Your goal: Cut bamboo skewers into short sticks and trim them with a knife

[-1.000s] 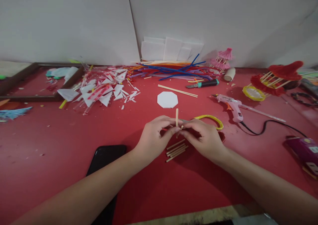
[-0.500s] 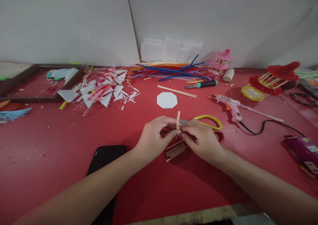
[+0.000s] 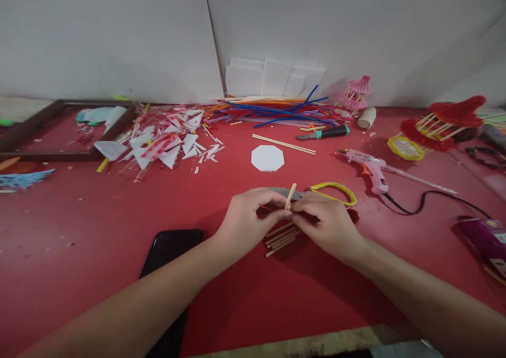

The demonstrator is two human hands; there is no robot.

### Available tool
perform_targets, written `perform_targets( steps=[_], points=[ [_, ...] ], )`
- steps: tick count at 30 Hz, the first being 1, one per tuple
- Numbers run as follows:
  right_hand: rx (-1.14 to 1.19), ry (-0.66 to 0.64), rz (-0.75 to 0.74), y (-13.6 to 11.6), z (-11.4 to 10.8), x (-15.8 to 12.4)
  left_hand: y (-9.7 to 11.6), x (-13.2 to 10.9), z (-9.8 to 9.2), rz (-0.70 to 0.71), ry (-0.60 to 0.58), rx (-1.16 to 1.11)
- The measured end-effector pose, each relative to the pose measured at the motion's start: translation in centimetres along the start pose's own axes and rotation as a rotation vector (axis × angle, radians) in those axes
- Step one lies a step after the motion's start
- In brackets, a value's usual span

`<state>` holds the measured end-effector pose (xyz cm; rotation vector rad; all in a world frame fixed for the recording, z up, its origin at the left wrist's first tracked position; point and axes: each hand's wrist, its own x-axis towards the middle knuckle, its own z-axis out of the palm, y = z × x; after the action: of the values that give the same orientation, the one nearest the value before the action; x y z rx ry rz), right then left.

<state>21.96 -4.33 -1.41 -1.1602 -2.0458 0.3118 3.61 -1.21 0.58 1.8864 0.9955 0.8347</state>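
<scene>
Both hands meet over the red table, fingertips pinched around short wooden sticks; one stick points up between them. My left hand closes on the sticks from the left, and my right hand from the right. How many sticks they hold is hidden by the fingers. Beneath the hands lies a row of cut wooden sticks. Scissors with a yellow handle lie just behind, partly covered by my right hand. A white octagonal piece rests flat beyond the hands.
A black phone lies under my left forearm. To the right are a pink glue gun and a red pagoda-like model. Beyond are a utility knife, pipe cleaners and paper scraps.
The upright stick between my fingers has tilted to the right. Both hands stay pinched together in nearly the same place; the view has shifted slightly.
</scene>
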Motion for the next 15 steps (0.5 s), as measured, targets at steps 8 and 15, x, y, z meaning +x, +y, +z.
perform_targets(
  steps=[8, 15],
  points=[
    [0.005, -0.031, 0.024, -0.01, -0.14, 0.02, -0.09, 0.01, 0.12, -0.027, -0.017, -0.012],
    [-0.007, -0.065, -0.018, 0.43, -0.05, -0.05, -0.25, 0.00, 0.33, -0.020, -0.048, 0.017]
  ],
)
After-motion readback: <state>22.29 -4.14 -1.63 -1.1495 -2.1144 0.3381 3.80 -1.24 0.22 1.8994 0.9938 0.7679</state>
